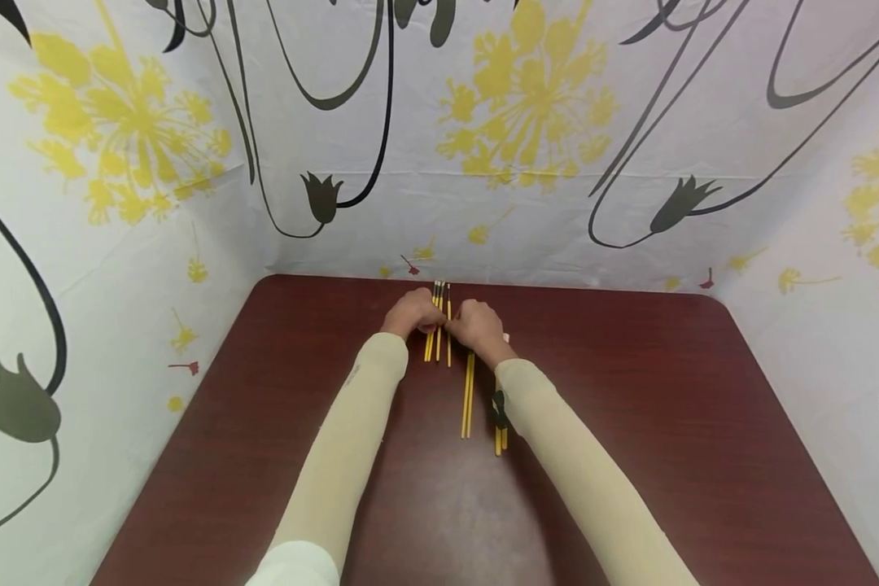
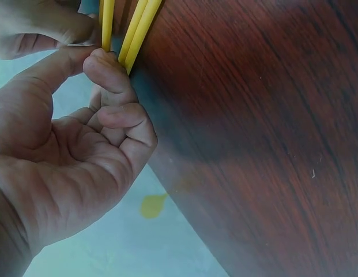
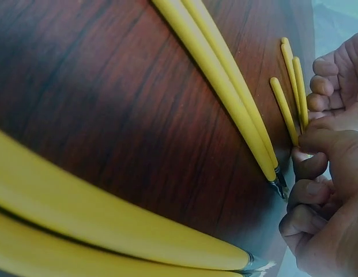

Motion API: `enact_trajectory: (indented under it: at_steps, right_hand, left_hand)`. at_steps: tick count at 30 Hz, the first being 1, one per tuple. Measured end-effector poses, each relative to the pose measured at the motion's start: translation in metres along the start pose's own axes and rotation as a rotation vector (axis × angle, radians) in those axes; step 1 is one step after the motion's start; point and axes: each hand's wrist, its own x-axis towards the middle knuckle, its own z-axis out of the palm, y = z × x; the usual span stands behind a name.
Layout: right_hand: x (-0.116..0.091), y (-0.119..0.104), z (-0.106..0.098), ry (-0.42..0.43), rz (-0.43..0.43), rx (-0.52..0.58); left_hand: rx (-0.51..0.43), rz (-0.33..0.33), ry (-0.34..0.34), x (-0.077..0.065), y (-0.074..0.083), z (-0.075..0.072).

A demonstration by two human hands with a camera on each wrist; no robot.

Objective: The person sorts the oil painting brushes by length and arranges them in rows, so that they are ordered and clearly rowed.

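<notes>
Several yellow-handled paintbrushes (image 1: 437, 346) lie side by side near the table's far edge, bristle ends pointing away. My left hand (image 1: 413, 312) is over this group, thumb and forefinger pinching at a handle and the other fingers curled. To its right, my right hand (image 1: 478, 325) pinches a single paintbrush (image 3: 282, 107) between thumb and forefinger. The fingertips of both hands nearly meet. Two more paintbrushes (image 1: 468, 399) lie below the right hand, their upper ends hidden by it in the head view. Another pair of paintbrushes (image 1: 498, 439) lies partly under the right wrist.
The dark red-brown table (image 1: 300, 391) has rounded far corners. Directly behind its far edge hangs a white floral-patterned sheet (image 1: 527, 228), which also runs along both sides. A dark strap (image 1: 499, 407) shows at the right wrist.
</notes>
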Motion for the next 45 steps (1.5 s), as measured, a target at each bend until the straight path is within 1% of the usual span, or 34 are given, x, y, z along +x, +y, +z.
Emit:
enact_trajectory:
  at_steps: [3, 7, 9, 13, 16, 20, 26, 30, 36, 41, 45]
  right_hand:
    - [-0.002, 0.001, -0.002, 0.013, -0.004, 0.004]
    - [-0.005, -0.001, -0.003, 0.03, 0.005, 0.021]
    - [-0.007, -0.002, -0.003, 0.029, 0.004, 0.03]
    - [-0.012, -0.004, -0.002, 0.011, -0.025, 0.043]
    - [-0.016, -0.005, -0.003, 0.016, -0.053, 0.048]
    - [-0.023, -0.003, -0.009, 0.046, -0.077, 0.042]
    - [-0.038, 0.001, -0.015, 0.078, -0.141, 0.019]
    - [-0.053, 0.007, -0.018, 0.109, -0.171, 0.029]
    - [-0.078, 0.021, -0.02, 0.104, -0.16, 0.09]
    - [-0.098, 0.03, -0.021, 0.083, -0.157, 0.108]
    - [-0.114, 0.035, -0.023, 0.076, -0.146, 0.115]
  left_hand:
    - [0.019, 0.019, 0.005, -0.002, 0.002, 0.0]
    - [0.043, 0.037, 0.016, -0.003, 0.0, 0.001]
    - [0.051, 0.036, 0.018, -0.004, -0.003, 0.001]
    - [0.059, 0.021, 0.022, -0.007, -0.01, -0.002]
    - [0.075, 0.025, 0.043, -0.008, -0.014, -0.004]
    - [0.086, 0.045, 0.093, -0.007, -0.017, -0.002]
    - [0.12, 0.077, 0.145, -0.002, -0.011, 0.009]
    - [0.14, 0.117, 0.164, -0.004, -0.004, 0.019]
    - [0.131, 0.195, 0.15, -0.017, 0.003, 0.034]
    - [0.101, 0.258, 0.13, -0.031, 0.008, 0.047]
    - [0.117, 0.3, 0.129, -0.043, 0.011, 0.058]
